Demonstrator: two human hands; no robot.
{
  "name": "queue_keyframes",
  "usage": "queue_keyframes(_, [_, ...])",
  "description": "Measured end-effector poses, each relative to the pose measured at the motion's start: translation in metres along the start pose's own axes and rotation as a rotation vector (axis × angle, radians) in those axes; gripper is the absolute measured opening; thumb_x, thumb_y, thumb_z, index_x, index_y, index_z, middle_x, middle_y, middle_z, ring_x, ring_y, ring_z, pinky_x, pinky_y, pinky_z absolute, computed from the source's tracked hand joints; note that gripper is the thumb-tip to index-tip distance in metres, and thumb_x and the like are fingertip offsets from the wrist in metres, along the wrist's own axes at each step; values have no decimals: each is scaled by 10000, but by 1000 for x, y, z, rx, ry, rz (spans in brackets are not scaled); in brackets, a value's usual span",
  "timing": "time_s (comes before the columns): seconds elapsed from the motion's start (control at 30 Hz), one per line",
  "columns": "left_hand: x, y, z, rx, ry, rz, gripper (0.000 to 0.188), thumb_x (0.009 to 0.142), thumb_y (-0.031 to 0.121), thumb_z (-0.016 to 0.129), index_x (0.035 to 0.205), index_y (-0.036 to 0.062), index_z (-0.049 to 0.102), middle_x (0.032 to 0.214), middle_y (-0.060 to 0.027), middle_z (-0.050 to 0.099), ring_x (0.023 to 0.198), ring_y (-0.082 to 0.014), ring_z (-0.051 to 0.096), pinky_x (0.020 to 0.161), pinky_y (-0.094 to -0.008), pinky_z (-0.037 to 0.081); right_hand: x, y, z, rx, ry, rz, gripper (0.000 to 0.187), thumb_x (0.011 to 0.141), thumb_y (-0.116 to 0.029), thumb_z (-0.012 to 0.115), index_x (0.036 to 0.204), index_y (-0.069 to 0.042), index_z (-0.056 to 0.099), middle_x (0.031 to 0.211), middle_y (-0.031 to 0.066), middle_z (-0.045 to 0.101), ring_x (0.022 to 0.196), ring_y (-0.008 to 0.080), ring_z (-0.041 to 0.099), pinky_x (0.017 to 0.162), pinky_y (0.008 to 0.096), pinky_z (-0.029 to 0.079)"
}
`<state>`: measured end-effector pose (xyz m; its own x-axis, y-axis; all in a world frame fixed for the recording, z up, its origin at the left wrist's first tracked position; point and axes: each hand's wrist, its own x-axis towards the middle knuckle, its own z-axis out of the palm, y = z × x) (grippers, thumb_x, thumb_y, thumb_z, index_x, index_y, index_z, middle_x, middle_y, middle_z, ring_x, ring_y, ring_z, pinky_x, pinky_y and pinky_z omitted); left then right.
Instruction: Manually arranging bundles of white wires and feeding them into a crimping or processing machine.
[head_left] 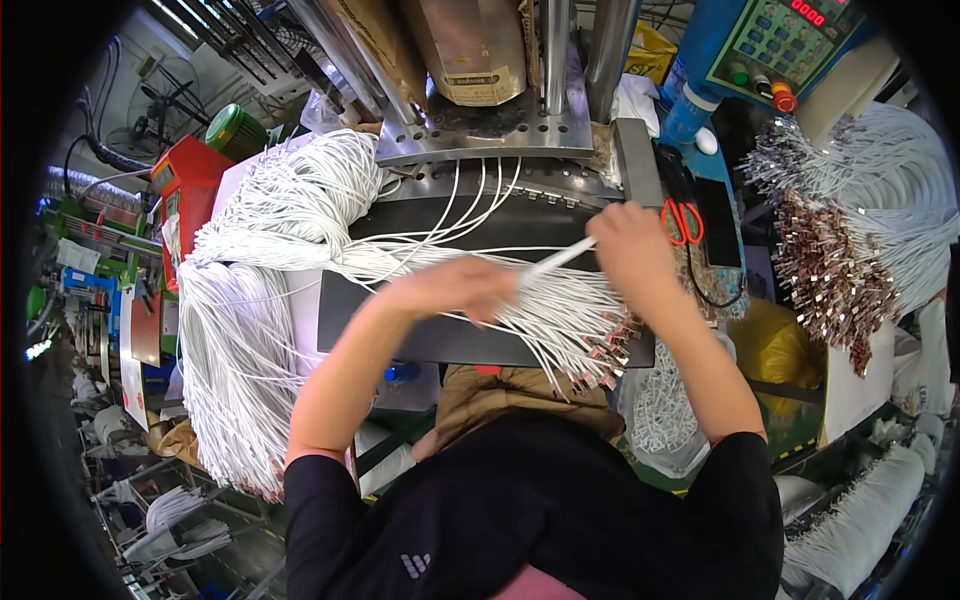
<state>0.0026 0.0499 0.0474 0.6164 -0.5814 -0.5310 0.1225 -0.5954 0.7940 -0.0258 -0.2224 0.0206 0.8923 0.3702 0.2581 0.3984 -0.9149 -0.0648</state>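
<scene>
A loose bundle of white cables (570, 310) lies across the black work plate (350, 325), its reddish-brown and metal-tipped ends fanned toward my body. My right hand (635, 250) is closed on one end of a short white stretch of cable (560, 260) above the bundle. Whether that stretch is one strand or several pressed together, I cannot tell. At its other end is my left hand (465, 288), over the bundle and smeared by motion, so its grip is unclear. Several separate strands curve from the bundle to the metal press (490, 135) beyond my hands.
A big heap of white cables (290, 190) sits left and hangs over the edge. Red-handled scissors (683, 222) and a black phone-like slab (718, 215) lie right. A control panel (785, 50) stands above; more cables (900, 180) are at far right. A bag of small parts (665, 405) sits below.
</scene>
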Motion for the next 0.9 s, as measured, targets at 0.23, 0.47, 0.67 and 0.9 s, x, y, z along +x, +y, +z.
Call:
queue_keyframes(0.23, [23, -14, 49, -659, -121, 90, 306, 1049, 287, 487, 1080, 16, 627, 782, 0, 579, 561, -80, 447, 515, -214, 340, 21, 13, 12, 949, 221, 270, 236, 924, -172, 589, 1089, -17, 656, 970, 121, 659, 898, 339, 622, 833, 432, 495])
queue_keyframes(0.47, [59, 4, 43, -611, 34, 108, 283, 1044, 229, 495, 1155, -3, 613, 796, -15, 564, 608, -93, 474, 553, -208, 361, 10, -15, 20, 991, -56, 128, 290, 962, -262, 583, 1096, -20, 670, 1020, 149, 680, 918, 316, 647, 857, 400, 495])
queue_keyframes(0.67, [78, -2, 3, -1030, 211, 133, 309, 1008, 162, 564, 1238, -42, 587, 883, -77, 641, 784, -138, 631, 719, -248, 513, 6, -18, -7, 360, -688, 93, 236, 929, -144, 580, 1112, -15, 654, 1065, 156, 674, 958, 313, 645, 849, 435, 495])
queue_keyframes(0.9, [95, -27, 17, -828, 224, 146, 248, 952, 169, 654, 1106, -22, 617, 915, -92, 672, 803, -167, 670, 748, -291, 551, 33, 13, 58, 24, 218, -46, 374, 848, -102, 623, 1198, 26, 594, 1024, 171, 660, 886, 304, 635, 811, 410, 504])
